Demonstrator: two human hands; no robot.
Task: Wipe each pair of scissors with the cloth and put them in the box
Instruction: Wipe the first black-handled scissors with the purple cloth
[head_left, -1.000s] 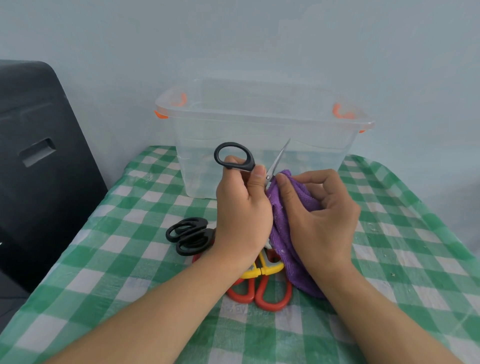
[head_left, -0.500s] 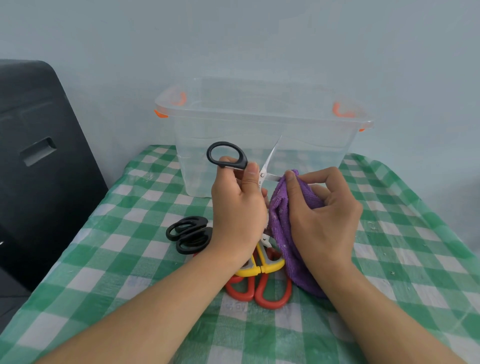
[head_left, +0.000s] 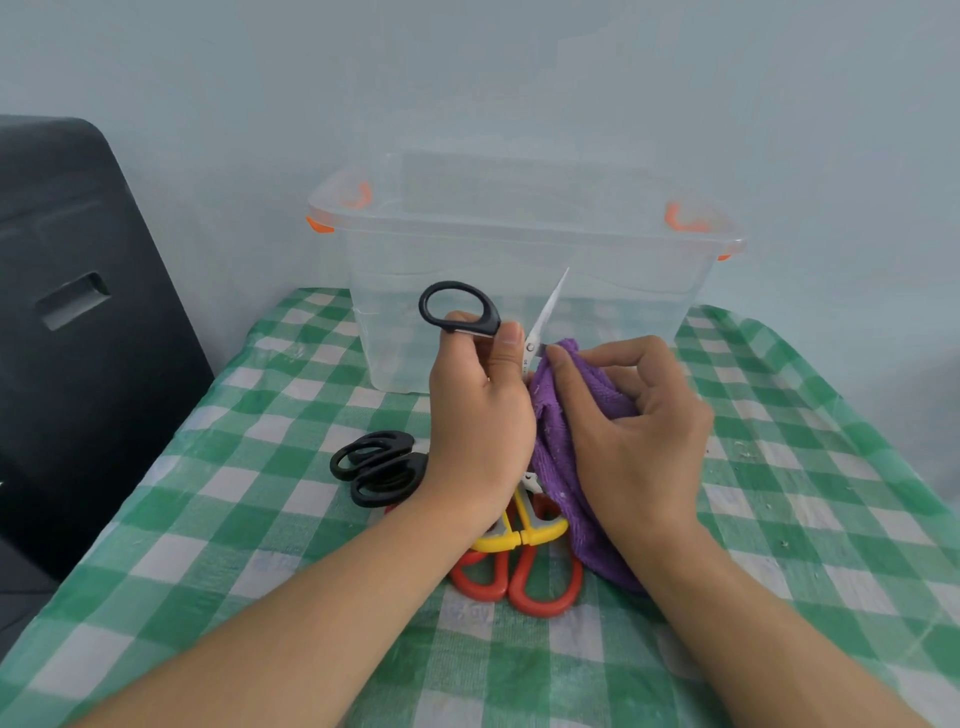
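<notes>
Fingers of the left hand (head_left: 480, 410) curl round the black-handled scissors (head_left: 485, 322), held up with one blade pointing upward. Beside it, touching, the right hand (head_left: 631, 441) pinches the purple cloth (head_left: 558, 441) against the blades near the pivot. Beneath the wrists lie black scissors (head_left: 376, 467), yellow scissors (head_left: 524, 535) and red scissors (head_left: 519, 584) on the green checked tablecloth (head_left: 249, 519). Behind stands the clear box (head_left: 524, 291).

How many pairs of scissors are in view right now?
4: black-handled scissors in the left hand; black scissors, yellow scissors and red scissors on the tablecloth. Others may be hidden under the arms.
</notes>
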